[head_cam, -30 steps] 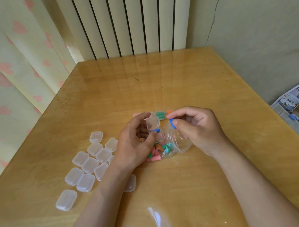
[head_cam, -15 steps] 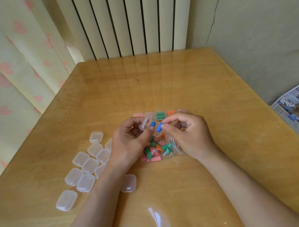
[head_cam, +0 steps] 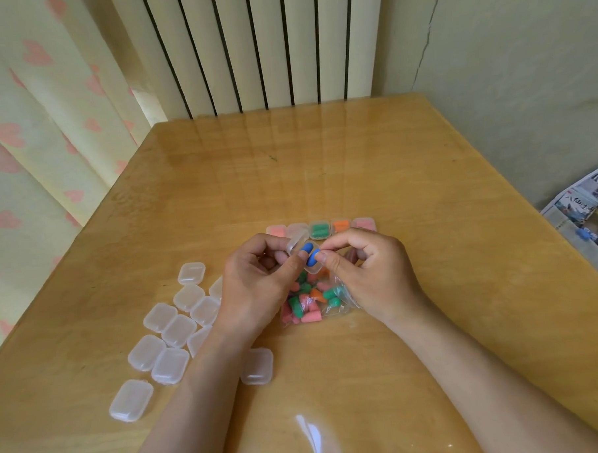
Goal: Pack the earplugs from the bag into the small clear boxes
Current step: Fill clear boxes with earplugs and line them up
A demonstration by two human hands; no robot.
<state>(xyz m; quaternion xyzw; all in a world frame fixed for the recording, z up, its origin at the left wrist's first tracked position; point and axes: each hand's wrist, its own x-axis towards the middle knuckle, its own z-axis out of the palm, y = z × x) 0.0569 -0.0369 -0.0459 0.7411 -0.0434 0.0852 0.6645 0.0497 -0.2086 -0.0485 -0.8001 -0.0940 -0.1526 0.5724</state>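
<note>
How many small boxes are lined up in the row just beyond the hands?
5, side by side: left-end pink box, pale box, green box, orange box, right-end pink box. The left hand and right hand cover some near edges, so another could be hidden.

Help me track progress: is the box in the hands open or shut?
Open: the box has its lid tilted up, blue earplugs uncovered inside.

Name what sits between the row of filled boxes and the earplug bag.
Head view: the left hand holding an open clear box, the right hand pinching a blue earplug at it.
</note>
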